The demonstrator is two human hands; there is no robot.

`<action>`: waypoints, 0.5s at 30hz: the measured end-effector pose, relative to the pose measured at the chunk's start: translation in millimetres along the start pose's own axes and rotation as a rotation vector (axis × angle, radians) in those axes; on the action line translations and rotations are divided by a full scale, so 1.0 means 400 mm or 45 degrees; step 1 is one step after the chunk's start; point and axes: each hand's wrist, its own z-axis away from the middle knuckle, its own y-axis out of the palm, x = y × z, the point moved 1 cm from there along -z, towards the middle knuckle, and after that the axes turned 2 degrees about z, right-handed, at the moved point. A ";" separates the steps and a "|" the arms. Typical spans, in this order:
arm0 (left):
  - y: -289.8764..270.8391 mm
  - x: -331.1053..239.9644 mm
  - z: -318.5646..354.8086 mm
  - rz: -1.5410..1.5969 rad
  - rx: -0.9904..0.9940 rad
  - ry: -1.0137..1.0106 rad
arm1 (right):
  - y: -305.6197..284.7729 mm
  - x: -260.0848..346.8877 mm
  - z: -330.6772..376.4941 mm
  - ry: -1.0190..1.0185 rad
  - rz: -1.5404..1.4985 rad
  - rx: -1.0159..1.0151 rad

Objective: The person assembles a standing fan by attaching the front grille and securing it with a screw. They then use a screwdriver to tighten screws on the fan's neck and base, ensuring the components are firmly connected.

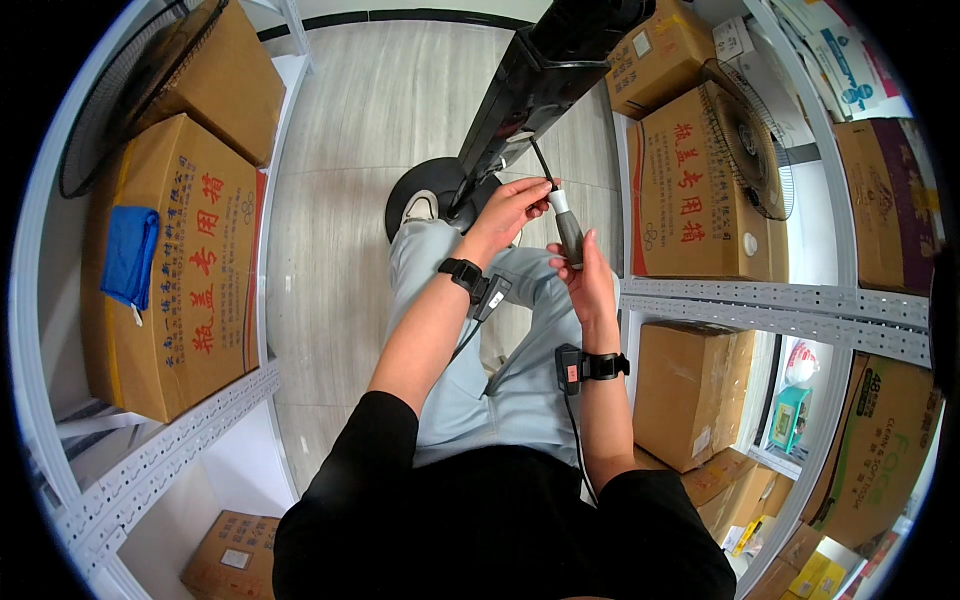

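Two hands meet at frame centre on a screwdriver (567,228): the right hand (588,280) is wrapped tight around its grey handle, the left hand (510,208) pinches the white collar near the shaft. Its long axis runs up-left, tip against a black fan column (535,85). Cardboard boxes (690,190) on shelving flank both sides.

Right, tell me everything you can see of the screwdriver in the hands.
The screwdriver has a thick dark grey handle with a white collar at its top and a thin dark shaft. It stands nearly upright, tip angled up toward the black fan column. The right hand grips the handle from below; the left hand's fingers pinch near the collar and shaft. Whether the tip touches the column cannot be told.
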 end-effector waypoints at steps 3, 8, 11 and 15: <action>0.007 -0.003 0.002 0.038 0.049 -0.026 | -0.033 -0.010 -0.013 0.026 -0.047 0.044; 0.001 0.006 0.004 -0.076 0.081 -0.135 | 0.041 -0.007 0.010 -0.537 0.424 -0.327; -0.006 0.010 0.004 -0.071 0.091 -0.133 | 0.020 0.007 0.006 -0.221 0.056 -0.143; -0.003 0.010 0.005 -0.059 0.103 -0.133 | -0.033 0.007 -0.010 0.056 -0.079 0.024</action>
